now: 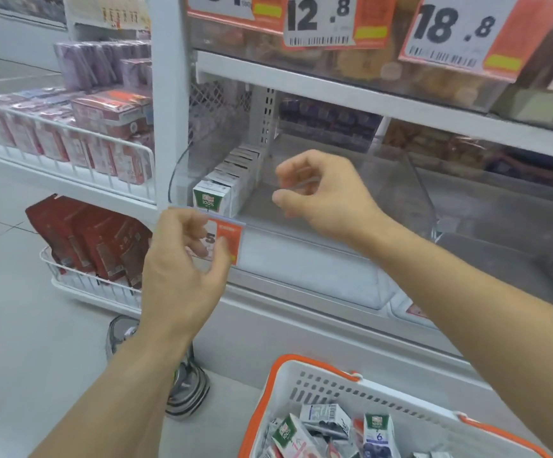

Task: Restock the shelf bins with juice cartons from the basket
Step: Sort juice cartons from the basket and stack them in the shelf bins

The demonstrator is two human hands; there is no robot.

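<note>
A row of white juice cartons (pixel 227 183) with green labels stands along the left side of a clear shelf bin (pixel 384 180). My right hand (pixel 321 193) hovers at the bin's front, fingers curled loosely, holding nothing. My left hand (pixel 182 269) is lower, in front of the orange price tag (pixel 227 238) on the shelf edge, fingers apart and empty. A white basket (pixel 334 391) with orange handles sits at the bottom right and holds several loose juice cartons (pixel 328 431).
Wire racks (pixel 70 153) to the left hold red and purple boxes, with red bags (pixel 93 239) on the lower rack. Price signs (pixel 321 21) hang from the shelf above. My shoe (pixel 182 391) stands on the floor beside the basket. The bin's right part holds nothing.
</note>
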